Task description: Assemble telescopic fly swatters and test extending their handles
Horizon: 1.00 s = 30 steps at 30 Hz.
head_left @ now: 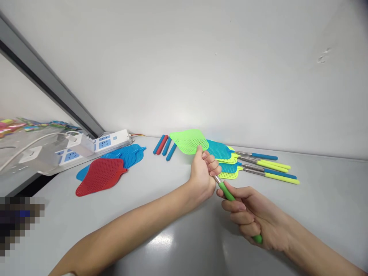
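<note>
A green fly swatter (188,140) is held in both hands above the grey table. My left hand (204,170) is closed around its neck, just below the perforated head, hiding the joint there. Lower down, my right hand (247,216) wraps round the green handle, whose rounded end shows below the fingers. A short stretch of metal shaft is visible between the two hands. Behind them lie several blue and yellow fly swatters (220,149) with metal shafts, their handles (281,180) pointing right.
Loose blue and red handles (162,145) lie near the wall. Red (100,176) and blue (133,154) swatter heads rest on the table (138,214) at left. Behind them is a white power strip (115,140) with plugged-in adapters and cables. Plastic-bagged items (17,128) sit far left.
</note>
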{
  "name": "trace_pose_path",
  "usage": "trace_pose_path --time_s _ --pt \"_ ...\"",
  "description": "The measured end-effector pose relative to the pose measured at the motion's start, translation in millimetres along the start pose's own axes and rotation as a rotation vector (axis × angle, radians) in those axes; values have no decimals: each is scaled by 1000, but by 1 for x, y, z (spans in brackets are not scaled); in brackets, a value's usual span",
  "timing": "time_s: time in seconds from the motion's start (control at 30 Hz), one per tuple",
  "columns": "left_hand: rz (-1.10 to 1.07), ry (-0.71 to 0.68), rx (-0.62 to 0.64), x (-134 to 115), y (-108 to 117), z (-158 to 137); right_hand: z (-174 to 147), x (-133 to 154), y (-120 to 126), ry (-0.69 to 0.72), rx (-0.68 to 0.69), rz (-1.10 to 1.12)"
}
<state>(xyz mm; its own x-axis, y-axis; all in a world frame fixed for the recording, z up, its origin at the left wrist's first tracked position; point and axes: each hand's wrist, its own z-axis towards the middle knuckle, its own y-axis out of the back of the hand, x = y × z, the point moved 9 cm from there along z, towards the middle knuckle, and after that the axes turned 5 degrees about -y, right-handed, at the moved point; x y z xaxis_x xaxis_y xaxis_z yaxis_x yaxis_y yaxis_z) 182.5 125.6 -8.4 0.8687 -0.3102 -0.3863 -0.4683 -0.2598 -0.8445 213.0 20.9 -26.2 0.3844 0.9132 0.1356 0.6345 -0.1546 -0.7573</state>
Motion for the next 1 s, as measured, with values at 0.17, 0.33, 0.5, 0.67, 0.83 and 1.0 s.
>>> trace_pose_path --time_s 0.17,0.33,0.5,0.67,0.83,1.0 --pt "14 -4 43 -10 -11 -4 -2 7 -6 42 18 -29" --pt "69 -37 141 -20 -24 -10 -2 9 -14 116 3 -116" --pt "118 -61 195 -27 -18 -14 9 4 -16 157 19 -204" --pt "270 -81 326 -37 -12 -25 21 -1 -10 189 -18 -347" --pt "457 -147 405 -52 3 -42 19 -5 -2 263 -13 -438" --pt "612 -241 317 -69 31 -45 9 4 8 285 55 -331"
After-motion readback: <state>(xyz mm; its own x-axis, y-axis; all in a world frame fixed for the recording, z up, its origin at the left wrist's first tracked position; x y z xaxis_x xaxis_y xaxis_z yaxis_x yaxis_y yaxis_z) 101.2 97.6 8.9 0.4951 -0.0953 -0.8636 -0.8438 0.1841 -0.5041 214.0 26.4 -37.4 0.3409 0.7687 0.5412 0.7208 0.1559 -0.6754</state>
